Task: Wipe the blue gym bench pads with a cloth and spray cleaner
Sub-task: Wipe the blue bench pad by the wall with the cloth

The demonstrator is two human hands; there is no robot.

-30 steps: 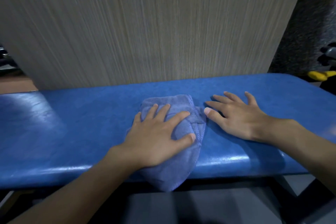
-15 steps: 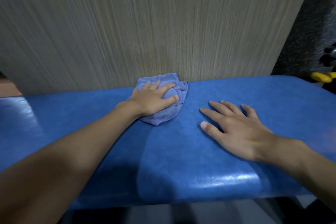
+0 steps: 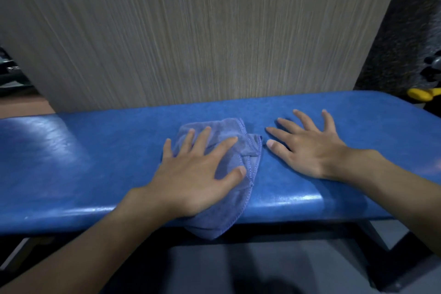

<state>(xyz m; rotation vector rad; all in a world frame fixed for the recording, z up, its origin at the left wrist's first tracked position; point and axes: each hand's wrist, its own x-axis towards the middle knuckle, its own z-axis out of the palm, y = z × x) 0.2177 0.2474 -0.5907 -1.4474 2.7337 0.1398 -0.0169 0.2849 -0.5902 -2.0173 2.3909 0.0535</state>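
Hands flat and apart: the left hand (image 3: 198, 174) presses the blue microfibre cloth (image 3: 226, 132) on the blue padded surface (image 3: 95, 150), its tail over the near edge; the right hand (image 3: 307, 148) braces bare just beside it. Even pressure and overlapping strokes would serve best.

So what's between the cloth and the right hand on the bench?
Just a narrow strip of bare bench pad, in the head view; the cloth and right hand don't touch.
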